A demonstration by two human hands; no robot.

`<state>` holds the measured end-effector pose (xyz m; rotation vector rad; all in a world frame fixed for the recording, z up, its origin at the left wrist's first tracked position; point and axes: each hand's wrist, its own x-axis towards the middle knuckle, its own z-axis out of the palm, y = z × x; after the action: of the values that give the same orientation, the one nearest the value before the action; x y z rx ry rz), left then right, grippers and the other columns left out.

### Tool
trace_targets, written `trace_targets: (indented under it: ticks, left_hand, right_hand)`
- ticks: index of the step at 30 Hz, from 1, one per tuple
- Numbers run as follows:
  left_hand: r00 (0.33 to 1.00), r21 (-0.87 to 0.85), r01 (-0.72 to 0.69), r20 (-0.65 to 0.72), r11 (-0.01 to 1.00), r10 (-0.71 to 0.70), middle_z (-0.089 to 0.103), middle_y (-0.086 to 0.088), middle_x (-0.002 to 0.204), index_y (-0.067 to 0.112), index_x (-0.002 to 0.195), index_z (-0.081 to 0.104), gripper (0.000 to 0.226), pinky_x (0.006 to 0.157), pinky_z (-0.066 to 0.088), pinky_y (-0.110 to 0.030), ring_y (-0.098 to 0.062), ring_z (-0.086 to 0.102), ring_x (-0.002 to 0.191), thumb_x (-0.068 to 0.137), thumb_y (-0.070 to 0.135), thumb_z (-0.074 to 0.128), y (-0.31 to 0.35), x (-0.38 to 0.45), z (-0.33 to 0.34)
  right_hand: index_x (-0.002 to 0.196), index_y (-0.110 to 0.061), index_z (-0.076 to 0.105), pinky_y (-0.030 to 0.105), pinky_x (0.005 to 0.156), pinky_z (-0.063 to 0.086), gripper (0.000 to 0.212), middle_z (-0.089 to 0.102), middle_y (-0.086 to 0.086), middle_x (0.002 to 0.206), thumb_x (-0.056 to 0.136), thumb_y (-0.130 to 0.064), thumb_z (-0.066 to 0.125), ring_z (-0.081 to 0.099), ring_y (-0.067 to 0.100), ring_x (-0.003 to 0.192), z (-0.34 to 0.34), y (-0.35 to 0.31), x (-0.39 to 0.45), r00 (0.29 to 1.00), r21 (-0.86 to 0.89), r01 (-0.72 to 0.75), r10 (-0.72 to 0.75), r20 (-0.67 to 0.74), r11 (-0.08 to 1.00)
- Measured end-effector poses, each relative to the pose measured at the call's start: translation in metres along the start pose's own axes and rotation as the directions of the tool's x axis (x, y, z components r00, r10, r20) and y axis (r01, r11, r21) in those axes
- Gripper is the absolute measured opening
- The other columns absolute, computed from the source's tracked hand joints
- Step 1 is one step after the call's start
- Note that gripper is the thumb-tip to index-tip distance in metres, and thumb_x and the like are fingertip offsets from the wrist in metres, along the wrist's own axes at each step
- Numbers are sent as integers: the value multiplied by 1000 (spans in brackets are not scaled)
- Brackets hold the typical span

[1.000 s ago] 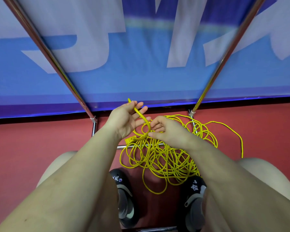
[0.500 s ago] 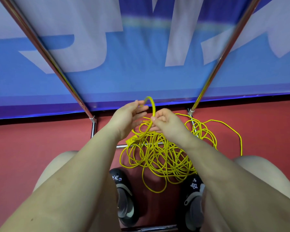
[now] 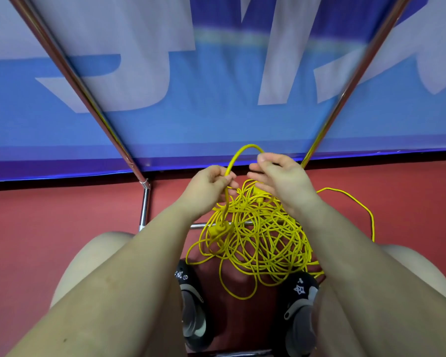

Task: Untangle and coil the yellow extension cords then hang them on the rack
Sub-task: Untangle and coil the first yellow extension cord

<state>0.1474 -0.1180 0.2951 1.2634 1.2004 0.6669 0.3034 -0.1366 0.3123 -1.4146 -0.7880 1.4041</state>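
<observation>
Down low, both hands work over the cords [image 3: 255, 240] — a yellow tangle heaped on the red floor [image 3: 62, 215], draped across the rack's [image 3: 144, 202] low crossbar, between two black shoes [image 3: 193, 307]. Left hand [image 3: 206, 189] pinches one strand with curled fingers; that strand arcs up and over to the right hand [image 3: 278, 176]. Right fingers curl toward the arc's far end — probably gripping it, though the contact is hidden behind the thumb. A yellow plug [image 3: 216, 230] hangs below the left hand, against the heap. One loose strand trails off right along the floor. Chrome poles rise either side; a blue banner [image 3: 216, 112] stands behind.
</observation>
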Motion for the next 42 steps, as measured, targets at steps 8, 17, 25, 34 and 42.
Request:
trace_targets:
  ticks: [8,17,25,34,42]
  left_hand:
    - [992,-461,44,-86,886,-94,66,-2,86,11,92,53,12,60,57,-25,-9,70,68,99,16,45,10,8,-7]
    - [989,-227,121,111,966,-97,66,-1,114,21,110,60,28,95,47,-33,-15,62,107,100,37,39,-1,11,-10]
    - [980,238,-51,199,970,2,61,-5,89,14,96,56,8,86,47,-34,-18,56,86,95,7,52,-15,7,4]
    - [997,-127,-1,-80,992,-9,68,2,76,13,87,55,14,68,51,-27,-9,65,58,98,13,47,-4,10,1]
    - [988,-493,61,-96,868,-124,72,2,75,12,88,54,16,61,57,-20,-9,69,62,100,19,45,7,12,-5]
  right_hand:
    - [86,-17,61,33,81,50,8,61,5,86,84,-14,68,60,16,81,9,28,-10,939,-639,177,66,338,749]
    - [81,-13,59,14,55,48,15,68,11,89,93,-22,56,64,7,56,4,13,-2,992,-383,67,-20,126,921]
    - [90,-16,59,22,67,54,17,66,6,95,96,-28,48,69,12,72,-7,-5,-1,992,183,-125,129,-14,975]
    - [114,-14,60,22,81,50,31,65,2,105,85,-23,67,64,10,91,-3,9,-2,993,-453,54,2,121,890]
    - [92,-15,64,30,76,48,10,63,0,86,86,-23,66,62,18,80,0,21,-1,968,-683,239,-113,225,690]
